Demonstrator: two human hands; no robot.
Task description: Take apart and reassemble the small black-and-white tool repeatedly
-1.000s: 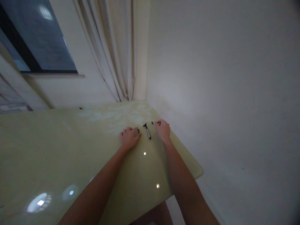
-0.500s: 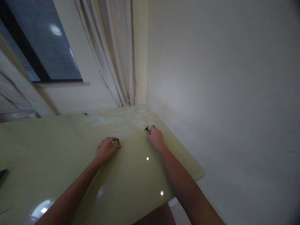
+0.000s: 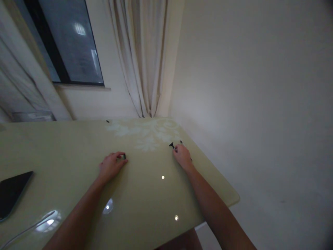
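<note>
My left hand (image 3: 111, 166) rests on the table at centre left, its thumb and forefinger closed on a small dark piece (image 3: 124, 156) that is too small to name. My right hand (image 3: 182, 155), farther right near the table's edge by the wall, is closed on a black T-shaped razor (image 3: 171, 144). The razor's head points away to the left, while its handle goes into my fingers. Partly beneath the same hand lies a thin dark pen-like stick (image 3: 181, 142); whether I grip it too is unclear.
The glossy pale-green table (image 3: 145, 194) meets a white wall on the right. A dark tablet (image 3: 15, 192) and a white cable (image 3: 28, 228) lie at left. Near the far edge sits a tiny black piece (image 3: 107, 121). Behind hang curtains (image 3: 145, 62) beside a window (image 3: 70, 45).
The view has swung left, bringing the tablet and cable into sight. My left hand has slid left over the table with its small piece, farther from my right hand, which stays near the right edge.
</note>
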